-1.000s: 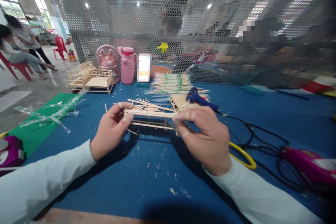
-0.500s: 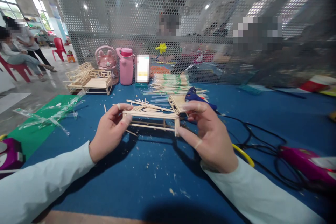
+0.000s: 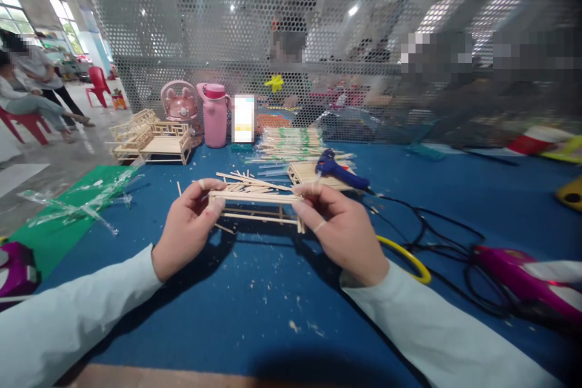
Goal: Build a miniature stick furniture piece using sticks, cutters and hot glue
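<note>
Head view, stick frame (image 3: 254,197) pinched between left hand (image 3: 188,227) and right hand (image 3: 341,227)

Loose sticks (image 3: 249,183) and glue gun (image 3: 341,171) block beyond the hands (image 3: 256,203).

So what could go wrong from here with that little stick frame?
The stick frame, gripped at its ends by the left hand and right hand, looks thin; a hard squeeze might snap or skew it. The glue gun lies on a slatted wooden piece, so it could slip or drip there. Its cord could snag the right sleeve.
</note>
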A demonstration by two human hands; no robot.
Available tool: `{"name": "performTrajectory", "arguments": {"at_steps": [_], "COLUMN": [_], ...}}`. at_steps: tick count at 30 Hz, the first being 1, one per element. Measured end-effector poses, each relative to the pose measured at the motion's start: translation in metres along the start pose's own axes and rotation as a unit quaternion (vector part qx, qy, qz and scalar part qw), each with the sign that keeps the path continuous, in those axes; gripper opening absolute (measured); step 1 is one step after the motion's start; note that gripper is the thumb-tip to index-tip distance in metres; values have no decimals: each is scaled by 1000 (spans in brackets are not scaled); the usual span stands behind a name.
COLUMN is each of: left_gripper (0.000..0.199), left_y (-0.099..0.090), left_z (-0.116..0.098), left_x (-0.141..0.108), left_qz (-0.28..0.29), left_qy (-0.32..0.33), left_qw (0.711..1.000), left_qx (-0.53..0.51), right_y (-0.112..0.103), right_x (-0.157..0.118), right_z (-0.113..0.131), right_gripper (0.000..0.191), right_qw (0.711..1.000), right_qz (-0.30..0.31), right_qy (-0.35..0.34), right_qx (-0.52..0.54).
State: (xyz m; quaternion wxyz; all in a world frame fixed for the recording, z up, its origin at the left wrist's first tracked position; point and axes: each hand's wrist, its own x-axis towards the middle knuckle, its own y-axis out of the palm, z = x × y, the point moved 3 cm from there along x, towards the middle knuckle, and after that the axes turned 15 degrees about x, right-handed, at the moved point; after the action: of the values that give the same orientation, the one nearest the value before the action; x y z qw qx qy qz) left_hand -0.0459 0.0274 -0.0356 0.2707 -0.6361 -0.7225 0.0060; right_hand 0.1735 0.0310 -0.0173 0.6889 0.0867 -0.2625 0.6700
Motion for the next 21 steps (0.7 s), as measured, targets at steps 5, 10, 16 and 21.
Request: {"name": "performTrajectory", "arguments": {"at_steps": [5,10,16,21], "left_gripper": [20,20,21,22], "left_y": [0,0,2,5], "left_z": [0,1,1,2], "left_x": [1,2,4,4], "left_qz": [-6,-5,-9,-17], "left_qy": [4,2,-8,9], "left_qw": [1000,1000,1000,999], "left_qx": [8,1,-27,-50], "right_y": [2,3,3,3], "right_x": [0,-2,-2,0], "right_z": [1,-1,-3,-1], "right_gripper": [17,28,32,26], "right_qw": [1000,999,995,992], "right_qz": [-4,-13,11,21], "right_qy": [-12,-33,-69,-92], "right_qx": [-4,-38,-77,-84]}}
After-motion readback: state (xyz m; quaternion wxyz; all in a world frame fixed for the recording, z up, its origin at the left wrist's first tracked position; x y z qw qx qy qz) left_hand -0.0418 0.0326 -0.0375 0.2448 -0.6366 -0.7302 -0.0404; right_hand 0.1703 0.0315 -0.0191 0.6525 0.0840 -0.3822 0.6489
